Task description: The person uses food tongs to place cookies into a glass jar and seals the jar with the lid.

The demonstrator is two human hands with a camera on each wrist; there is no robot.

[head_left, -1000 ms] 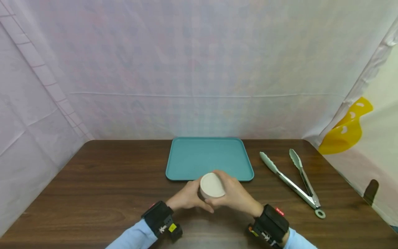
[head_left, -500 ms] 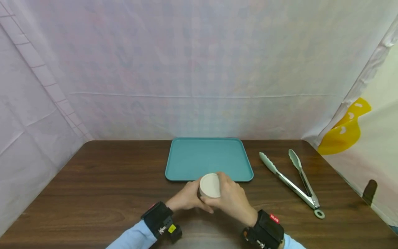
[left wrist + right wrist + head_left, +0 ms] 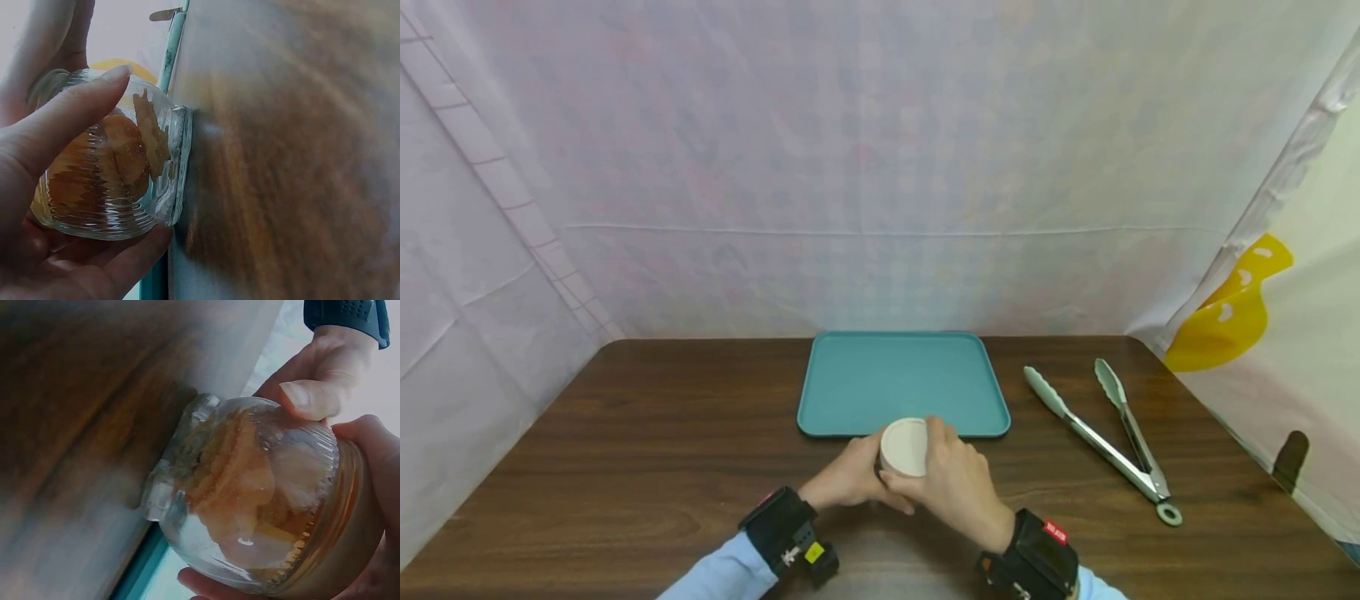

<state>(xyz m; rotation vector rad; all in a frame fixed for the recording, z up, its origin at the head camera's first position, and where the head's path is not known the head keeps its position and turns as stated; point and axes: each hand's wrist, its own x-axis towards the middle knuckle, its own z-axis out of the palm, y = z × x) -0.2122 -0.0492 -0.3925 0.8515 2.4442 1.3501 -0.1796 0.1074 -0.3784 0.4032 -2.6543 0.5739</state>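
A ribbed glass jar (image 3: 109,187) stands upright on the table right in front of me, its base on the wood. Orange-brown pieces (image 3: 234,475), thin and rough-edged, show through the glass. A cream-coloured round lid (image 3: 901,447) tops it. My left hand (image 3: 850,473) holds the glass body from the left, thumb across the near side and fingers round the far side. With my right hand (image 3: 961,483) I grip the lid from the right, fingers curled over its far edge and thumb along the near edge.
Just behind the jar lies a teal tray (image 3: 904,383). Metal tongs (image 3: 1118,457) with pale green tips lie spread on the right of the brown table (image 3: 647,467). White cloth (image 3: 850,167) hangs behind, and a yellow shape (image 3: 1221,329) shows on the right-hand cloth.
My right hand has twisted on the lid: its fingers curl farther over the far edge, and the wrist has swung left and nearer to me. The left hand and jar hold nearly still.
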